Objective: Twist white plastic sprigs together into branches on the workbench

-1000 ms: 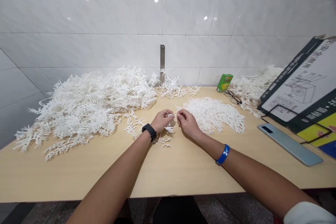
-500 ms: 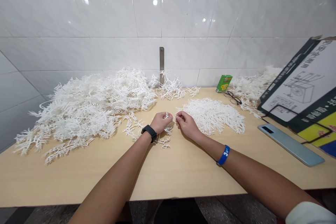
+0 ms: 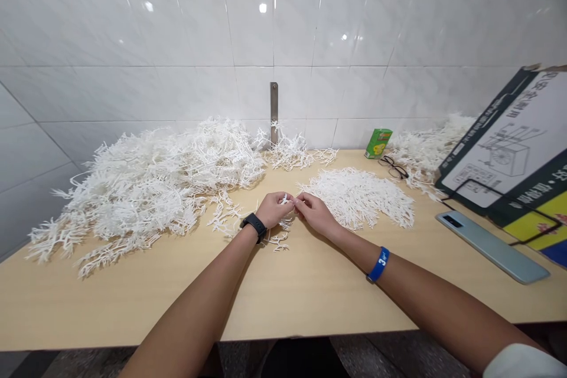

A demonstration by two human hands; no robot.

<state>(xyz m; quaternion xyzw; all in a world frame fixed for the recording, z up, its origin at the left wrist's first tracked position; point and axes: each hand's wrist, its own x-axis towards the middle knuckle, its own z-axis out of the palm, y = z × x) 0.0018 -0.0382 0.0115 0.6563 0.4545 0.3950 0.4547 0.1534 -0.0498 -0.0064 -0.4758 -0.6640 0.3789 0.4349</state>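
Observation:
My left hand (image 3: 272,210), with a black watch at the wrist, pinches a small white branched piece (image 3: 284,198). The fingertips of my right hand (image 3: 312,211) are closed and meet those of my left hand at the piece; whether they grip it is too small to tell. Loose white branched pieces (image 3: 278,241) lie below my left hand. A large tangled white heap (image 3: 146,183) stands to the left, and a flatter white pile (image 3: 361,196) lies just right of my right hand.
On the wooden table (image 3: 310,295) at the right are a phone (image 3: 491,246), glasses (image 3: 393,167), a green box (image 3: 378,143) and a leaning printed carton (image 3: 509,153). Another white heap (image 3: 429,144) sits behind them. A metal bracket (image 3: 274,109) stands against the tiled wall.
My hands have come together; the gap between their fingertips has closed. The whole view has shifted slightly, with things appearing a little lower.

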